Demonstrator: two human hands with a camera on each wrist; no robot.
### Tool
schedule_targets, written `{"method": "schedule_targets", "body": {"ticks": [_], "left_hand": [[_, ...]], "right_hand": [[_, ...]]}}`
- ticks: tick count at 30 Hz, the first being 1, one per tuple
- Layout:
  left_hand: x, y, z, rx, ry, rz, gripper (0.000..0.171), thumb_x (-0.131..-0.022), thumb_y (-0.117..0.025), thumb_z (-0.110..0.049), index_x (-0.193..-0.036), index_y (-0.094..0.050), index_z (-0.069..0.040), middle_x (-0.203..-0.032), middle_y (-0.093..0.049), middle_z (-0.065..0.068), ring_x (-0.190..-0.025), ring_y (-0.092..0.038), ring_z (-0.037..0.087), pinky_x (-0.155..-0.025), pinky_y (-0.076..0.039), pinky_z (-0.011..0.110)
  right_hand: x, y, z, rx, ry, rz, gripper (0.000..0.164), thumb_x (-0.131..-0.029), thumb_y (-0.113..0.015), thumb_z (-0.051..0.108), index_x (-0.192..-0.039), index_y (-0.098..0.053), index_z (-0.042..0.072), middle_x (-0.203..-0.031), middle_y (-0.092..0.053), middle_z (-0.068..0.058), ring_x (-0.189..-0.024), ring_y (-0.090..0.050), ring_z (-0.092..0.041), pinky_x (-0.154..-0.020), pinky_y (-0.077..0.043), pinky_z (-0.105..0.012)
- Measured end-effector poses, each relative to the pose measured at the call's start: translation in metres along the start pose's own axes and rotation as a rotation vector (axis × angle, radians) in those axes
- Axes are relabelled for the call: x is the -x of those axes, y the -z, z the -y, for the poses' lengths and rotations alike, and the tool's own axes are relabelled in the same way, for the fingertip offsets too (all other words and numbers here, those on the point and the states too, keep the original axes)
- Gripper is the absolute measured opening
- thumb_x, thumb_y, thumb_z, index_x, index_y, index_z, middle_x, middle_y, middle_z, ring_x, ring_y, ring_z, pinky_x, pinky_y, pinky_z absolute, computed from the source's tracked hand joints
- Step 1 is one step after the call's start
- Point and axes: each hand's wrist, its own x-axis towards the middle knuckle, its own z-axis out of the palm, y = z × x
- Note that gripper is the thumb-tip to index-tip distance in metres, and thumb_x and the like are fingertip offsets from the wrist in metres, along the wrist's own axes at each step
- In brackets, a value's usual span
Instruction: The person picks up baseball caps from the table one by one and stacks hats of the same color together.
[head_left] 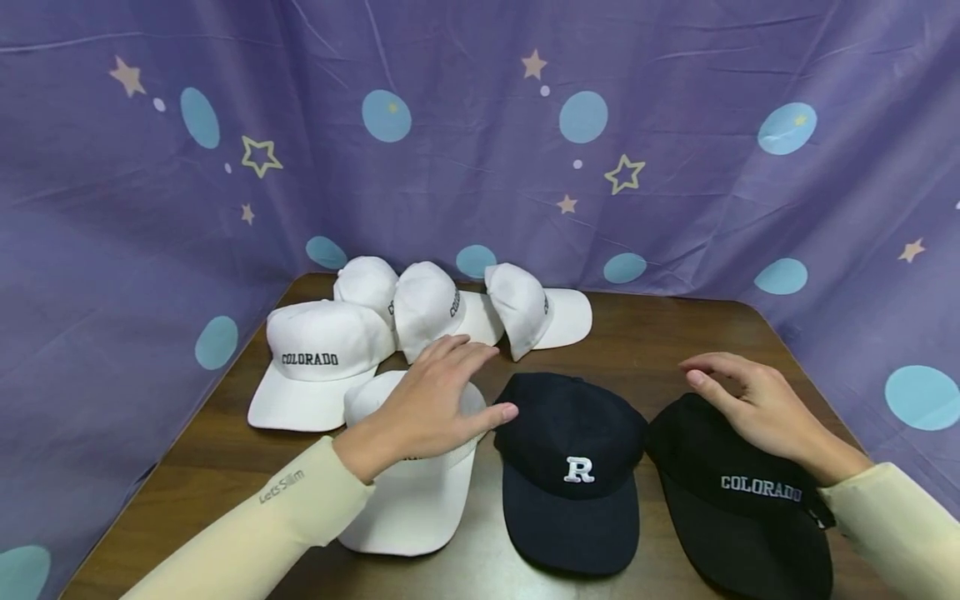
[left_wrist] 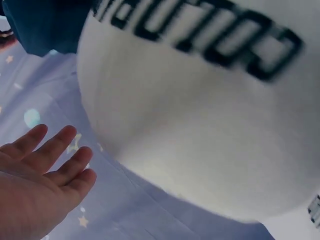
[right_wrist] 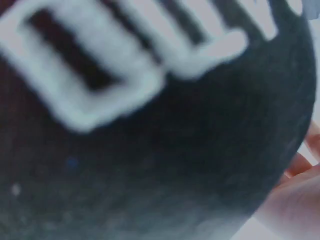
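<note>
Plainly, the head view shows the left hand (head_left: pixel 431 402), thumb wide, over a rounded white cloth cap (head_left: pixel 423 493), and the right hand (head_left: pixel 761 408), loosely bent, empty, over a black cloth cap (head_left: pixel 738 500), both caps on the brown wooden table (head_left: pixel 183 471). Left wrist: nothing gripped; the white crown (left_wrist: pixel 200 125) looks light, soft. Right wrist: fingers (right_wrist: pixel 299 164) half hidden; stiffer brims should grip best.

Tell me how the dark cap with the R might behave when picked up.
The dark cap looks like fabric, so it is probably light. Its brim holds a smooth curve, suggesting stiffness. Its rounded cloth crown might dent if squeezed.
</note>
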Motion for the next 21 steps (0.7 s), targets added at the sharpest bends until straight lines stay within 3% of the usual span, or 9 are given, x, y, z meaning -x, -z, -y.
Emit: {"method": "schedule_targets", "body": {"ticks": [8,16,21], "left_hand": [[0.009,0.015,0.032,-0.006,0.029,-0.126,0.067,-0.094,-0.065,-0.056,-0.138,-0.061,-0.005,-0.138,-0.062,0.011,-0.136,-0.050,0.034,-0.116,-0.033,0.054],[0.016,0.036,0.064,0.014,0.161,-0.179,0.061,-0.098,-0.064,-0.051,-0.138,-0.061,-0.005,-0.139,-0.061,0.016,-0.134,-0.052,0.036,-0.114,-0.035,0.056],[0.019,0.045,0.084,0.016,0.218,-0.219,0.057,-0.101,-0.060,-0.049,-0.136,-0.062,-0.004,-0.139,-0.061,0.018,-0.134,-0.051,0.040,-0.112,-0.036,0.059]], "right_hand": [[0.000,0.000,0.007,-0.004,-0.009,0.043,0.028,-0.106,-0.059,0.026,-0.133,-0.068,0.023,-0.128,-0.069,0.000,-0.112,-0.062,-0.007,-0.085,-0.052,-0.020],[0.000,-0.001,0.010,-0.018,-0.023,0.060,0.029,-0.107,-0.057,0.027,-0.134,-0.067,0.022,-0.129,-0.069,-0.001,-0.116,-0.063,-0.021,-0.089,-0.049,-0.017],[0.000,-0.002,0.012,-0.026,-0.027,0.063,0.029,-0.107,-0.056,0.027,-0.134,-0.067,0.022,-0.128,-0.069,-0.002,-0.114,-0.064,-0.020,-0.089,-0.050,-0.018]]}}
